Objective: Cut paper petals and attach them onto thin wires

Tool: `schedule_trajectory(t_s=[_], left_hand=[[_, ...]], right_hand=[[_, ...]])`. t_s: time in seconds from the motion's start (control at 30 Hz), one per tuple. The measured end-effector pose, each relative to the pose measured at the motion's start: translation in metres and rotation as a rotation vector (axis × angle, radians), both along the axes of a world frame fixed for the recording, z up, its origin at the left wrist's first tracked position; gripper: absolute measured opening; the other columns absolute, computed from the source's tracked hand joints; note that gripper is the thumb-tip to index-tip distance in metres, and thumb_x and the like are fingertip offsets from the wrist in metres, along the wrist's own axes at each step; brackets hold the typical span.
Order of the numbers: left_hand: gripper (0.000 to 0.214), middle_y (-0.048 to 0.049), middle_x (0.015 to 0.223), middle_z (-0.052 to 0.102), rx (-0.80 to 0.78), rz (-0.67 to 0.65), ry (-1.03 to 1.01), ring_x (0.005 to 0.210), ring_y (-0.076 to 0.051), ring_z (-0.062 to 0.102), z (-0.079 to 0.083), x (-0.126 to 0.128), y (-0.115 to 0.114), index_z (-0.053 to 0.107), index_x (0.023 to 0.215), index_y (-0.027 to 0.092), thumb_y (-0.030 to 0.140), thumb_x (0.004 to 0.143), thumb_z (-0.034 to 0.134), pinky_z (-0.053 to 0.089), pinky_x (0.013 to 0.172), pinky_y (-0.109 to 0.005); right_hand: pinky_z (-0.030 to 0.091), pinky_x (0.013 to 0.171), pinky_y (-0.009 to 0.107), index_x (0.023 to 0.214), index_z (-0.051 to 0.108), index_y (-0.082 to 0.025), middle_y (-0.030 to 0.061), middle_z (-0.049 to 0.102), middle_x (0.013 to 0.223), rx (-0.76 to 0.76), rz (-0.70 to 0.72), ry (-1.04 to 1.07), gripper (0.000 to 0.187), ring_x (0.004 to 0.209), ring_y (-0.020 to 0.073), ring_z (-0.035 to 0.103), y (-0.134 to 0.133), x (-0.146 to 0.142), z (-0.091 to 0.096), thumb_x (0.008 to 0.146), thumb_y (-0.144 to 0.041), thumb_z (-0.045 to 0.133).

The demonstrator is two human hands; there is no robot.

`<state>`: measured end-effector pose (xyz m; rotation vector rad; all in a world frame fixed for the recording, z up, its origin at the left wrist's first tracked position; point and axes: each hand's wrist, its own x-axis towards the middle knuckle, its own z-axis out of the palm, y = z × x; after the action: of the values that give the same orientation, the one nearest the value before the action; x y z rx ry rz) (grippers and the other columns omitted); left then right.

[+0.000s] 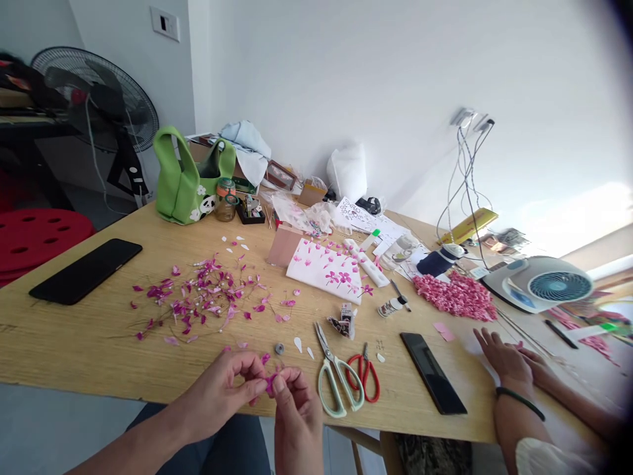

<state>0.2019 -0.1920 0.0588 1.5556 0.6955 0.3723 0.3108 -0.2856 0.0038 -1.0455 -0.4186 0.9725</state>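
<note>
A wooden work table point(74, 343) holding a green handbag point(173, 181), a glass jar point(226, 201), a black smartphone point(85, 271), a second black smartphone point(432, 373), pale-green-handled scissors point(339, 379), red-handled scissors point(364, 376) and a white desk fan point(541, 284), with a black pedestal fan point(93, 99) and a red perforated stool point(34, 237) beside it.

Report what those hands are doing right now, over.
Left hand and right hand pinching a magenta petal. Pale-green-handled scissors beside right hand, not touching.

Bright daylight from the right; far edges look somewhat warped.
</note>
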Motion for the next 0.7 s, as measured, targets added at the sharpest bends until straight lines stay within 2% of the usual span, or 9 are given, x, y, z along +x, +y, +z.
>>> schedule_trajectory(t_s=[0.1, 0.17, 0.27, 0.37, 0.47, 0.5, 0.57, 0.67, 0.7], left_hand=[[0.019, 0.0027, 0.062, 0.054, 0.021, -0.032, 0.048, 0.062, -0.013, 0.05, -0.003, -0.004, -0.005, 0.056, 0.066, 0.018, 0.03, 0.081, 0.051, 0.04, 0.059, -0.021], [0.018, 0.0013, 0.066, 0.059, 0.121, -0.021, 0.076, 0.066, -0.014, 0.054, -0.009, -0.006, -0.007, 0.058, 0.069, 0.018, 0.028, 0.082, 0.051, 0.043, 0.063, -0.022], [0.011, 0.0, 0.073, 0.065, 0.431, 0.029, 0.059, 0.071, -0.015, 0.059, -0.02, -0.007, -0.008, 0.062, 0.078, 0.02, 0.024, 0.083, 0.054, 0.045, 0.071, -0.024], [0.014, -0.0001, 0.071, 0.066, 0.808, 0.092, -0.06, 0.069, -0.014, 0.059, -0.031, -0.009, -0.008, 0.063, 0.086, 0.022, 0.017, 0.087, 0.049, 0.046, 0.078, -0.028], [0.019, -0.0003, 0.071, 0.067, 0.982, 0.166, -0.126, 0.068, -0.014, 0.059, -0.034, -0.011, -0.006, 0.063, 0.088, 0.021, 0.013, 0.088, 0.046, 0.045, 0.082, -0.03], [0.018, -0.0003, 0.07, 0.066, 0.969, 0.195, -0.124, 0.068, -0.014, 0.059, -0.034, -0.011, -0.004, 0.063, 0.086, 0.021, 0.013, 0.087, 0.047, 0.046, 0.081, -0.029], [0.018, 0.0, 0.065, 0.064, 0.836, 0.239, -0.086, 0.065, -0.014, 0.058, -0.03, -0.011, -0.001, 0.062, 0.078, 0.02, 0.017, 0.087, 0.047, 0.047, 0.075, -0.027], [0.025, 0.0001, 0.06, 0.06, 0.465, 0.231, 0.011, 0.06, -0.014, 0.057, -0.021, -0.011, 0.004, 0.059, 0.066, 0.019, 0.026, 0.086, 0.047, 0.047, 0.062, -0.023], [0.026, 0.0, 0.06, 0.059, 0.351, 0.226, 0.027, 0.059, -0.014, 0.057, -0.019, -0.012, 0.006, 0.059, 0.064, 0.019, 0.028, 0.085, 0.047, 0.046, 0.06, -0.022]], right_hand=[[0.039, 0.062, 0.022, 0.074, 0.063, -0.017, -0.0015, 0.055, 0.067, 0.008, -0.045, 0.056, 0.019, 0.064, 0.0109, 0.046, -0.006, -0.007, -0.015, 0.076, -0.034, 0.072], [0.04, 0.062, 0.022, 0.074, 0.064, -0.017, -0.0011, 0.055, 0.066, -0.001, -0.035, 0.085, 0.019, 0.063, 0.0106, 0.047, -0.007, -0.007, -0.018, 0.075, -0.034, 0.072], [0.039, 0.063, 0.022, 0.072, 0.064, -0.017, -0.0014, 0.056, 0.065, -0.021, -0.047, 0.094, 0.021, 0.062, 0.0099, 0.046, -0.004, -0.005, -0.013, 0.074, -0.035, 0.074], [0.039, 0.062, 0.021, 0.072, 0.064, -0.017, -0.0018, 0.056, 0.064, -0.054, -0.022, 0.035, 0.021, 0.061, 0.0098, 0.046, -0.002, -0.001, -0.003, 0.074, -0.036, 0.073], [0.04, 0.064, 0.024, 0.074, 0.063, -0.017, 0.0001, 0.058, 0.065, -0.123, 0.053, -0.155, 0.026, 0.063, 0.0121, 0.048, 0.002, 0.011, 0.008, 0.082, -0.041, 0.063], [0.041, 0.065, 0.025, 0.076, 0.063, -0.017, 0.0014, 0.059, 0.067, -0.163, 0.065, -0.271, 0.028, 0.065, 0.0136, 0.05, 0.004, 0.018, 0.011, 0.085, -0.043, 0.058], [0.042, 0.069, 0.027, 0.086, 0.064, -0.017, 0.0044, 0.063, 0.075, -0.299, 0.073, -0.615, 0.029, 0.071, 0.0172, 0.055, 0.012, 0.038, 0.016, 0.089, -0.041, 0.049], [0.041, 0.075, 0.029, 0.095, 0.063, -0.017, 0.0081, 0.065, 0.09, -0.591, 0.098, -1.268, 0.023, 0.085, 0.0213, 0.058, 0.027, 0.069, 0.016, 0.09, -0.026, 0.043], [0.04, 0.078, 0.031, 0.095, 0.064, -0.017, 0.0092, 0.064, 0.092, -0.645, 0.118, -1.384, 0.021, 0.089, 0.0231, 0.057, 0.032, 0.077, 0.014, 0.089, -0.02, 0.044]])
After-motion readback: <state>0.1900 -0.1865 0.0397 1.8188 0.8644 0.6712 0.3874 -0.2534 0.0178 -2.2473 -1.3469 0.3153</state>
